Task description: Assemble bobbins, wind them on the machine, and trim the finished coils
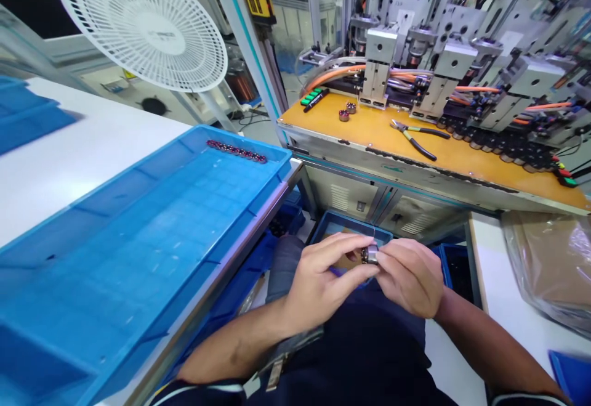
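A small round metal part point(370, 254), silvery with a dark end, is held above my lap. My left hand point(325, 273) has its thumb and index fingertips at the part's left end. On the other side, my right hand point(409, 273) pinches the part between thumb and curled fingers. Much of the part is covered by the fingers, so its exact kind is hidden. Two similar round parts point(344, 115) stand on the orange bench top point(378, 132) ahead of me.
To the left lies a large blue tray point(138, 221) with a row of small round parts point(236, 151). Pliers point(418, 138) and a black marker point(316, 100) rest on the bench before a machine point(420, 42). A white fan point(148, 27) stands behind the tray. At right is a plastic-wrapped box point(549, 264).
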Demonstrator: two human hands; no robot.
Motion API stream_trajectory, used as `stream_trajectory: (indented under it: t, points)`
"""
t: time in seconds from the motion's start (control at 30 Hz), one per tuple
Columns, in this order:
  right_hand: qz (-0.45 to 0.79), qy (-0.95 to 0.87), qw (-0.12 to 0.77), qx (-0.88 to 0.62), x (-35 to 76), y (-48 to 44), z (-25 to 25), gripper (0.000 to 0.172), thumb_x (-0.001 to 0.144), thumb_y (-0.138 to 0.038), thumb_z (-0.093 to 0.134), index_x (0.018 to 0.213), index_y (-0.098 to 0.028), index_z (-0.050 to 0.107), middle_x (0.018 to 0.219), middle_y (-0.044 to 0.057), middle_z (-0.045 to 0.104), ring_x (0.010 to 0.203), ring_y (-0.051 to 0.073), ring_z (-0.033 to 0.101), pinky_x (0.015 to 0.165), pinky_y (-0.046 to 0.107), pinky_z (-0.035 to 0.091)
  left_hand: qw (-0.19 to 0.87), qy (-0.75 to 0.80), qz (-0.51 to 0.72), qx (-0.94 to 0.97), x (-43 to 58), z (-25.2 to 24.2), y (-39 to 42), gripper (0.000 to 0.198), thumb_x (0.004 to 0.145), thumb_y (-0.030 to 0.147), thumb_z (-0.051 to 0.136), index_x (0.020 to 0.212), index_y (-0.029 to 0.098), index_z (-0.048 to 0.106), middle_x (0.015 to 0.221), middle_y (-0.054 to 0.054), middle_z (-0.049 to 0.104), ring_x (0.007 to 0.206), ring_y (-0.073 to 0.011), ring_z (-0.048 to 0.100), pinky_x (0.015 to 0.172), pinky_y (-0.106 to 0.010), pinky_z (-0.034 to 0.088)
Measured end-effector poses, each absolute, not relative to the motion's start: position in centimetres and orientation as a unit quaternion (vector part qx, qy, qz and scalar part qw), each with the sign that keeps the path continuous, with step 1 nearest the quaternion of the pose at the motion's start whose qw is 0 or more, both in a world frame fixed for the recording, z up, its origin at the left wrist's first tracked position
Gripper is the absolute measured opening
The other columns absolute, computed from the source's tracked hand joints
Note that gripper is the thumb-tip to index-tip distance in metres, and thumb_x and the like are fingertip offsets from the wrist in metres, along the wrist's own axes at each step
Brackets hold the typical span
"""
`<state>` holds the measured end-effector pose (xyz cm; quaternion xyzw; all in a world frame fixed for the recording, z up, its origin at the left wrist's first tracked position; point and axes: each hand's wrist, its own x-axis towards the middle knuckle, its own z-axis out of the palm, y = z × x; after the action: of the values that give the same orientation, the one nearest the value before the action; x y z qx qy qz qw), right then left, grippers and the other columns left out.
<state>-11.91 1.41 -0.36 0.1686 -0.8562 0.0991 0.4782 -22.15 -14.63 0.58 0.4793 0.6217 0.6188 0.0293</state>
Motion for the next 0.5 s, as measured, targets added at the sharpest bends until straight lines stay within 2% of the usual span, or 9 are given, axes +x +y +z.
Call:
stream_trajectory:
  t: [0.1,0.17,0.23,0.37,0.43,0.5]
  points:
    - [0.258,-0.857,0.433,0.106,-11.5,0.0,0.9,0.029,0.081,-0.021,0.071,0.107,-0.014,0.063,0.086,0.008,0.066,0.075,0.017,0.064,0.063,0.03,0.057,0.004,0.615,0.604,0.508,-22.6,0.8,-14.4,0.034,0.078,0.015,0.078,0.111,0.017,0.071,0.097,-0.009,0.076,0.088,-0.0175,0.069,0.082,-0.029,0.056]
    - [0.347,-0.833,0.422,0.085,-11.4,-0.7,1.7,0.023,0.083,-0.02,0.07,0.105,-0.016,0.064,0.083,0.006,0.064,0.07,0.015,0.062,0.06,0.027,0.054,-0.006,0.614,0.599,0.515,-22.6,0.8,-14.4,0.036,0.077,0.012,0.078,0.112,0.017,0.071,0.1,-0.011,0.076,0.09,-0.0184,0.069,0.083,-0.03,0.055]
    - [0.413,-0.807,0.419,0.058,-11.4,-1.2,2.1,0.015,0.084,-0.01,0.066,0.097,-0.018,0.067,0.078,0.003,0.062,0.066,0.012,0.06,0.058,0.024,0.05,0.03,0.611,0.618,0.494,-22.5,0.8,-14.5,0.034,0.078,0.01,0.076,0.11,0.018,0.073,0.102,-0.011,0.074,0.087,-0.0171,0.069,0.076,-0.027,0.057]
    - [0.489,-0.786,0.379,-0.001,-11.0,-1.2,1.7,0.012,0.085,-0.007,0.065,0.088,-0.019,0.068,0.074,0.001,0.062,0.066,0.012,0.058,0.058,0.025,0.048,0.164,0.577,0.681,0.421,-22.4,0.9,-14.8,0.028,0.077,0.01,0.076,0.103,0.02,0.075,0.106,-0.01,0.073,0.081,-0.0148,0.07,0.064,-0.021,0.057]
    - [0.511,-0.791,0.337,-0.014,-10.3,-0.5,1.7,0.01,0.086,-0.01,0.064,0.084,-0.019,0.067,0.073,0.001,0.062,0.065,0.012,0.058,0.058,0.025,0.047,0.18,0.564,0.685,0.424,-22.6,1.0,-14.8,0.026,0.077,0.008,0.076,0.101,0.019,0.075,0.106,-0.011,0.074,0.081,-0.0152,0.071,0.065,-0.021,0.058]
    - [0.505,-0.799,0.325,-0.03,-9.5,0.8,2.3,0.008,0.088,-0.014,0.063,0.089,-0.022,0.067,0.076,0.002,0.062,0.068,0.014,0.059,0.061,0.028,0.049,0.15,0.573,0.668,0.451,-22.8,1.2,-14.9,0.026,0.077,0.006,0.074,0.1,0.018,0.074,0.105,-0.011,0.074,0.082,-0.0153,0.071,0.065,-0.02,0.058]
